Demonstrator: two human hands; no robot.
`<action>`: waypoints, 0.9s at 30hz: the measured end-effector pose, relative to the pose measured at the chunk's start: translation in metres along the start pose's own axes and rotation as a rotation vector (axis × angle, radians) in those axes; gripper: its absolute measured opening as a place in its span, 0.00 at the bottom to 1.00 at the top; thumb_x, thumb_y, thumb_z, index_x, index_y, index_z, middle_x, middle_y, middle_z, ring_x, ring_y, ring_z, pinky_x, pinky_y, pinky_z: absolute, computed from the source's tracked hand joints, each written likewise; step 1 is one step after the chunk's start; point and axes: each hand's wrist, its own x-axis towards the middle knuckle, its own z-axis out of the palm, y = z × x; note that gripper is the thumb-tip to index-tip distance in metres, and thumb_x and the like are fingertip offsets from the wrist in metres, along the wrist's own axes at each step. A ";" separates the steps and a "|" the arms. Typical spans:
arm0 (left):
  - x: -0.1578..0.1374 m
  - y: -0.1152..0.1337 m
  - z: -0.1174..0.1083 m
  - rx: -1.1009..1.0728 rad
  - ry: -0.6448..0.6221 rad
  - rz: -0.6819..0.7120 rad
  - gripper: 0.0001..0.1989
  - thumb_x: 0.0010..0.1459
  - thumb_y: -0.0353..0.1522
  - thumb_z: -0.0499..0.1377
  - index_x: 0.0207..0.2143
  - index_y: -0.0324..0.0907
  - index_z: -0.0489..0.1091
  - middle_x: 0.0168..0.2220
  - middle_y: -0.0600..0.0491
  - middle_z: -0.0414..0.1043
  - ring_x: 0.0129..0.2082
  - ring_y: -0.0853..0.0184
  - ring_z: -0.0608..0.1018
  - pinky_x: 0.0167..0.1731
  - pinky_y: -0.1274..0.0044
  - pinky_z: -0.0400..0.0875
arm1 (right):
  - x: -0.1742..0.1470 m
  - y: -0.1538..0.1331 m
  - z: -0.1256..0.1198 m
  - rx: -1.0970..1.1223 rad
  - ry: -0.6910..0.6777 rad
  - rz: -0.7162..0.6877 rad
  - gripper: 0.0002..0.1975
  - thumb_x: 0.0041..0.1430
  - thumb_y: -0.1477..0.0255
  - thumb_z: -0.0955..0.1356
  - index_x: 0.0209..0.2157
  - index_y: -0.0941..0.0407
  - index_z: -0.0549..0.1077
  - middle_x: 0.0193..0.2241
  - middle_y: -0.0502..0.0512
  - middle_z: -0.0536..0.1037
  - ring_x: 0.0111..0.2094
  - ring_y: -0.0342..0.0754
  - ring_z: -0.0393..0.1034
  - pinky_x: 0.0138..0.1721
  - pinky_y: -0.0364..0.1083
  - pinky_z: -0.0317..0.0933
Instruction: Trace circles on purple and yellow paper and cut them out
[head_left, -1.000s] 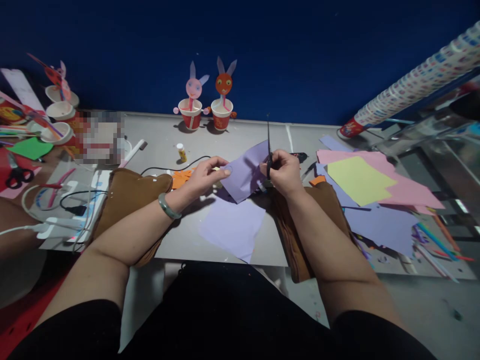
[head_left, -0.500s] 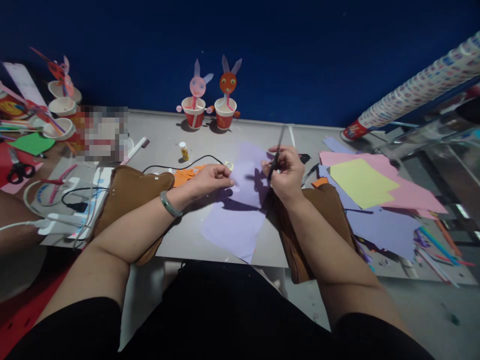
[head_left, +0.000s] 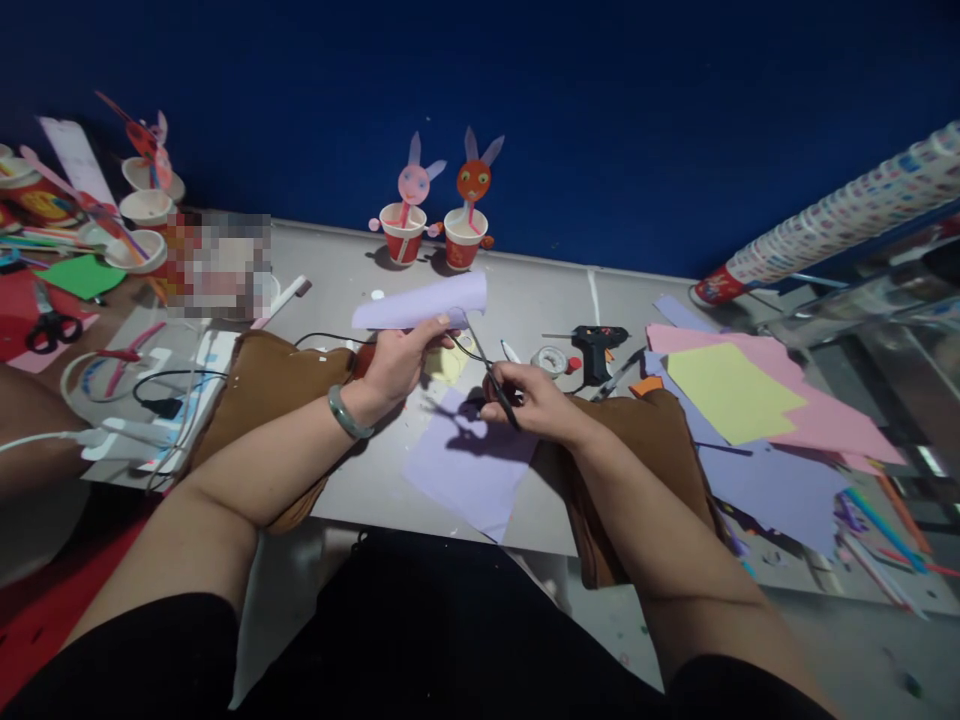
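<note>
My left hand (head_left: 405,358) pinches the edge of a curved sheet of lilac paper (head_left: 420,302), which is held above the table. Black scissors (head_left: 498,388) are in my right hand (head_left: 536,400), with the blades pointing up and left to the paper's right end. Whether the blades touch the paper I cannot tell. Below both hands a second lilac sheet (head_left: 469,480) lies flat, with the shadow of the scissors on it. A yellow paper piece (head_left: 447,362) lies just behind the fingers, partly hidden.
Brown cushions (head_left: 277,400) lie under both forearms. A black glue gun (head_left: 598,352) and a tape roll (head_left: 551,361) sit right of centre. Two rabbit-decorated cups (head_left: 465,242) stand at the back. Coloured paper (head_left: 735,390) is piled right; a power strip (head_left: 191,420) lies left.
The lilac paper has swung left and up in my left hand, uncovering the yellow piece and tape roll. My right hand has lowered and moved left, its scissors now pointing at the paper.
</note>
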 end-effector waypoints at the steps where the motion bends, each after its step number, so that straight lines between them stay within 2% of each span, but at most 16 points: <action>1: 0.000 0.001 0.001 -0.006 0.014 0.038 0.11 0.45 0.36 0.73 0.28 0.40 0.77 0.28 0.53 0.79 0.27 0.72 0.78 0.30 0.79 0.75 | 0.000 0.000 0.000 -0.027 -0.040 0.024 0.29 0.47 0.47 0.77 0.24 0.54 0.62 0.23 0.47 0.66 0.26 0.42 0.57 0.28 0.44 0.49; 5: 0.000 0.004 0.003 -0.029 0.000 0.160 0.11 0.47 0.36 0.72 0.30 0.42 0.76 0.29 0.55 0.78 0.27 0.73 0.77 0.30 0.79 0.74 | 0.002 0.003 -0.003 -0.077 -0.085 0.097 0.27 0.49 0.47 0.74 0.25 0.54 0.62 0.23 0.46 0.64 0.27 0.42 0.55 0.29 0.44 0.47; 8: -0.001 0.006 0.003 -0.029 -0.009 0.186 0.11 0.48 0.37 0.72 0.31 0.42 0.76 0.29 0.55 0.77 0.27 0.74 0.76 0.29 0.79 0.74 | 0.003 0.004 -0.005 -0.090 -0.101 0.139 0.27 0.48 0.47 0.74 0.25 0.54 0.62 0.23 0.46 0.64 0.27 0.42 0.55 0.29 0.44 0.46; 15: -0.001 0.009 0.008 -0.093 0.002 0.159 0.17 0.44 0.39 0.75 0.31 0.41 0.75 0.27 0.56 0.76 0.25 0.74 0.76 0.27 0.81 0.73 | 0.004 0.006 -0.005 -0.089 -0.083 0.157 0.27 0.47 0.47 0.74 0.25 0.54 0.63 0.23 0.46 0.64 0.27 0.42 0.54 0.30 0.44 0.47; 19: -0.001 0.008 0.009 -0.085 0.019 0.097 0.15 0.48 0.38 0.74 0.31 0.40 0.74 0.26 0.56 0.75 0.24 0.74 0.77 0.27 0.80 0.73 | 0.004 0.007 -0.006 -0.077 -0.060 0.161 0.28 0.45 0.46 0.75 0.25 0.54 0.63 0.23 0.46 0.65 0.27 0.42 0.56 0.30 0.44 0.48; 27: -0.003 0.013 0.009 -0.041 0.027 0.084 0.14 0.51 0.40 0.73 0.29 0.40 0.75 0.24 0.56 0.75 0.23 0.74 0.76 0.27 0.79 0.74 | 0.004 0.009 -0.007 -0.068 -0.032 0.169 0.28 0.46 0.47 0.76 0.26 0.54 0.62 0.22 0.45 0.63 0.26 0.42 0.54 0.28 0.44 0.48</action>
